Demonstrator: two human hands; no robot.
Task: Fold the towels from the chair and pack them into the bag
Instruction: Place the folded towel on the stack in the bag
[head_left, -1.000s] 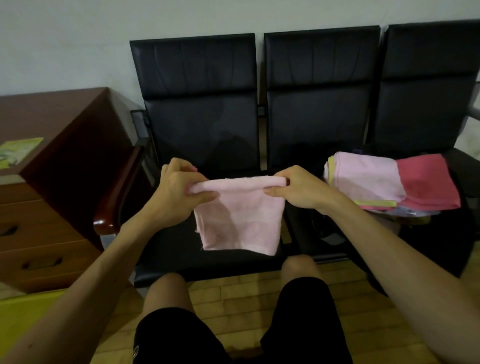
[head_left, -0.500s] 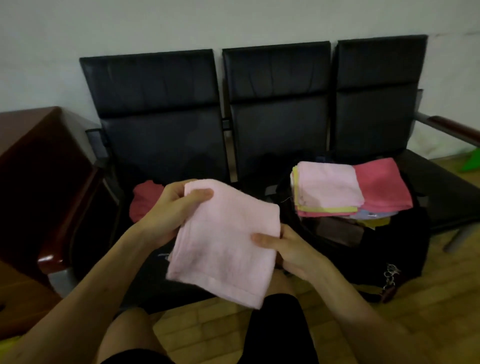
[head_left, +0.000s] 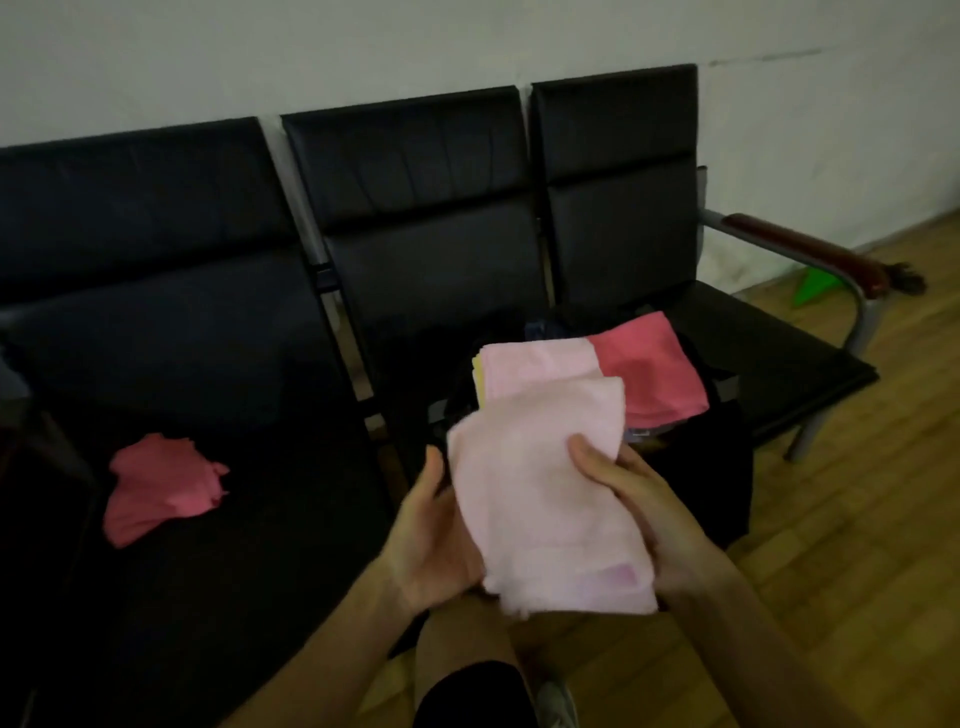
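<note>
A folded pale pink towel (head_left: 545, 493) is between both my hands, just in front of the black bag (head_left: 691, 483). My left hand (head_left: 431, 540) cups its left edge and underside, fingers relaxed. My right hand (head_left: 634, 499) grips its right side, thumb on top. On the open bag lie a folded pale pink towel (head_left: 535, 364) over a yellow one and a folded red towel (head_left: 649, 369). A crumpled red towel (head_left: 156, 488) lies on the left seat of the black chair row (head_left: 208, 338).
The three-seat row has a wooden armrest (head_left: 810, 254) on a metal frame at the right end. Wooden floor (head_left: 857, 519) lies to the right, with a green object (head_left: 815, 286) by the wall. My knee and black shorts (head_left: 467, 691) are below.
The towel went from hanging by its top edge to folded and lying in my hands, and moved right toward the bag. The view swung right; the crumpled red towel came into sight.
</note>
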